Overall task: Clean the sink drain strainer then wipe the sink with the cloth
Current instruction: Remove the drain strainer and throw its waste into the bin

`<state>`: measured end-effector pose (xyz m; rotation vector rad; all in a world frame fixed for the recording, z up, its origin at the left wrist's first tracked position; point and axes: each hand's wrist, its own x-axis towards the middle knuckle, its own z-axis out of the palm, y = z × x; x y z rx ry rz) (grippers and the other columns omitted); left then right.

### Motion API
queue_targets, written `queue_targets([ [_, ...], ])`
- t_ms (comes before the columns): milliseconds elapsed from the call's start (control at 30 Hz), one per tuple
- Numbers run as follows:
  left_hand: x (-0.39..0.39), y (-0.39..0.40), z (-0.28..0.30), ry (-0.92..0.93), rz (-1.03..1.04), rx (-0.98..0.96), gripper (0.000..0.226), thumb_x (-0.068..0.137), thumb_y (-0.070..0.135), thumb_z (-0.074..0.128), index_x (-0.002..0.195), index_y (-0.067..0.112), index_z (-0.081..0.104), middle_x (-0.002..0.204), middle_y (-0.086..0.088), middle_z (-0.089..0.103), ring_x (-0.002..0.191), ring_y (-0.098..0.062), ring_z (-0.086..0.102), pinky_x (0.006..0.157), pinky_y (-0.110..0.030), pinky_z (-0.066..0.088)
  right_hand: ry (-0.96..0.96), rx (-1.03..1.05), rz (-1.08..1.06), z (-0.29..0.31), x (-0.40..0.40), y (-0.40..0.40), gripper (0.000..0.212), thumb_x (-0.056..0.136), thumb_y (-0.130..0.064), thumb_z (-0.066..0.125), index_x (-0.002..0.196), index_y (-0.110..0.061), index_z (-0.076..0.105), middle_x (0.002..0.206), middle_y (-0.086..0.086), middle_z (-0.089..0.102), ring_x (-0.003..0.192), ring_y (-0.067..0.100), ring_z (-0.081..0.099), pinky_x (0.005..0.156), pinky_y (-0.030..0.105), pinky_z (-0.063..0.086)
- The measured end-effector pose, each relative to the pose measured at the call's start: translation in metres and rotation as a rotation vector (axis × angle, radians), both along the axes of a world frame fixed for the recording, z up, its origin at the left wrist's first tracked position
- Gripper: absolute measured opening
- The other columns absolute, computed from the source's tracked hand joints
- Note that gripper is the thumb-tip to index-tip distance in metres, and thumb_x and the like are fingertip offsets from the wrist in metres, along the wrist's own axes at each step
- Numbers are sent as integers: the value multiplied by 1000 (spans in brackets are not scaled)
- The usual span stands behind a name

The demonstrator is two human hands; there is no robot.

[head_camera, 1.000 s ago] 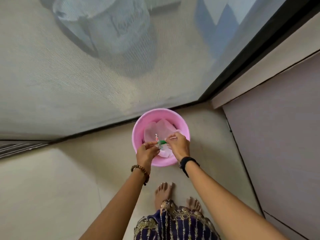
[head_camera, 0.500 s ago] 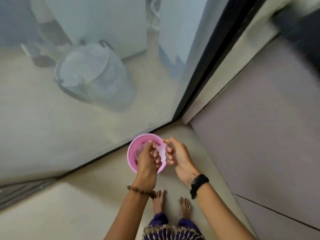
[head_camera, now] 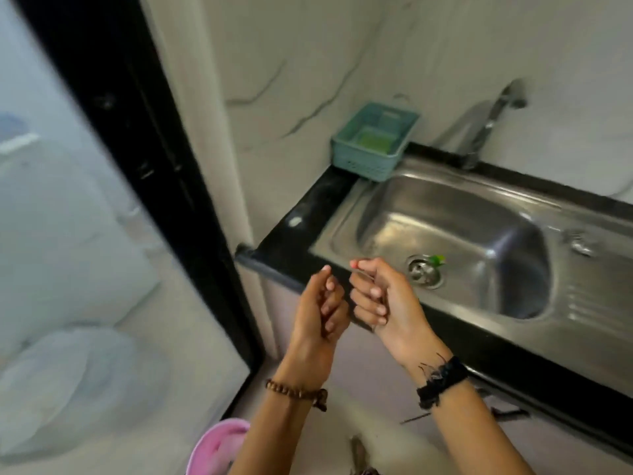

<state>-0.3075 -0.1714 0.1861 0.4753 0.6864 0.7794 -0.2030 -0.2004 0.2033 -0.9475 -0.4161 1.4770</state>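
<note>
The steel sink (head_camera: 455,214) is set in a black counter (head_camera: 301,221) at the right. Its round drain (head_camera: 423,271) lies open at the basin floor, with a small green scrap (head_camera: 437,258) at its rim. My right hand (head_camera: 383,299) hovers at the counter's front edge, left of the drain, with its fingers curled around a thin metal piece that looks like the drain strainer (head_camera: 363,275), seen edge-on. My left hand (head_camera: 320,313) is close beside it, fingers loosely curled, with nothing visible in it. No cloth is in view.
A teal basket (head_camera: 346,156) holding a green sponge (head_camera: 373,142) sits at the sink's back left corner. The faucet (head_camera: 486,125) rises behind the basin. A black-framed glass door (head_camera: 137,166) stands to the left. A pink bin (head_camera: 215,447) is on the floor below.
My view has swung up and right from the pink bin on the floor to the sink. Both hands have lifted away from the bin and now hover at the counter edge.
</note>
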Motion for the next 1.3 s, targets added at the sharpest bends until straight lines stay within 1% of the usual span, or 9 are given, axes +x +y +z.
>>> queue_targets([
  [167, 113, 32, -2, 202, -330, 170, 38, 97, 26, 36, 60, 19, 44, 38, 8, 31, 29, -2, 24, 31, -14, 18, -177, -55, -272, -3, 107, 10, 20, 92, -16, 43, 83, -13, 60, 44, -8, 42, 29, 1, 26, 27, 12, 19],
  [367, 241, 108, -62, 816, -606, 517, 21, 87, 18, 54, 68, 14, 59, 41, 7, 54, 29, -2, 43, 33, -12, 32, -604, -401, -403, -75, 247, 50, 14, 89, -15, 52, 85, -9, 63, 59, -2, 54, 32, 1, 35, 31, 12, 26],
  [500, 303, 151, -123, 1155, -692, 708, 19, 85, 15, 55, 91, 3, 69, 92, -15, 70, 83, -26, 67, 70, -31, 52, -737, -573, -343, -140, 308, 75, 14, 90, -18, 54, 84, -9, 61, 71, 4, 62, 49, 10, 44, 43, 17, 35],
  [633, 334, 168, -178, 1409, -768, 855, 21, 88, 21, 50, 99, 13, 66, 107, -10, 67, 97, -26, 62, 79, -34, 49, -1017, -644, -188, -196, 341, 97, 14, 92, -18, 52, 99, -9, 60, 99, 10, 65, 85, 23, 60, 73, 33, 49],
  [833, 345, 172, -224, 1529, -968, 1083, 20, 87, 21, 52, 105, 15, 57, 115, -9, 56, 104, -27, 55, 80, -36, 46, -1458, -516, 98, -239, 359, 130, 34, 89, -18, 56, 121, -18, 46, 118, 8, 45, 101, 26, 53, 74, 27, 43],
  [967, 343, 172, -237, 1615, -1099, 1164, 20, 91, 17, 49, 109, 12, 56, 120, -10, 52, 109, -28, 53, 83, -36, 44, -1620, -528, 257, -253, 358, 136, 26, 91, -19, 54, 115, -13, 48, 112, 10, 47, 97, 26, 53, 69, 28, 43],
  [1067, 343, 172, -240, 1634, -1098, 1217, 20, 92, 15, 47, 110, 11, 56, 121, -11, 52, 110, -28, 53, 83, -36, 44, -1648, -547, 275, -258, 357, 132, 19, 93, -13, 48, 112, -9, 49, 111, 13, 50, 93, 26, 54, 71, 30, 46],
  [1200, 337, 170, -246, 1553, -1076, 1204, 40, 91, 20, 51, 130, 17, 43, 126, -9, 51, 113, -28, 53, 86, -37, 45, -1573, -559, 247, -259, 352, 127, 15, 92, -9, 48, 106, -5, 52, 106, 14, 53, 85, 26, 56, 67, 28, 42],
  [1300, 342, 168, -247, 1576, -1113, 1235, 32, 92, 21, 50, 124, 15, 50, 126, -11, 52, 110, -30, 55, 86, -37, 46, -1519, -583, 189, -262, 347, 125, 12, 92, -8, 47, 102, -5, 54, 103, 15, 55, 82, 25, 54, 66, 27, 42],
])
